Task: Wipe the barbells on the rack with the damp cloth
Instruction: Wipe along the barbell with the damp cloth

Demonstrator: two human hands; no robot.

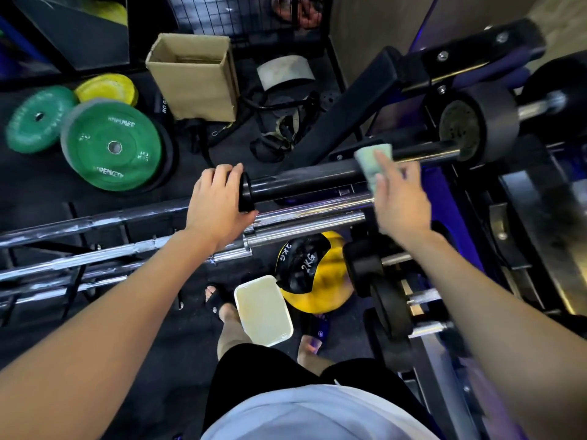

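Far on the left, green weight plates (pixel 111 147) and a yellow plate (pixel 108 88) lie on the dark floor, with a brown cardboard box (pixel 193 77) standing just beside them. Lower down, long silver bars (pixel 95 258) lie side by side on the rack.

The left hand (pixel 216 204) is curled round the end of the black barbell (pixel 305 181), right at its round black collar. The bar runs up and to the right from there.

Under the bars sit a white tub (pixel 263 309) on the floor and a yellow and black ball (pixel 313 271) marked 2KG.

The right hand (pixel 400 198) holds the pale green cloth (pixel 371 163) against the black barbell, with one finger stretched out over the cloth. It is blurry, so how the other fingers lie cannot be told.

Past the cloth, the bar meets a big black weight (pixel 476 125) at the right end
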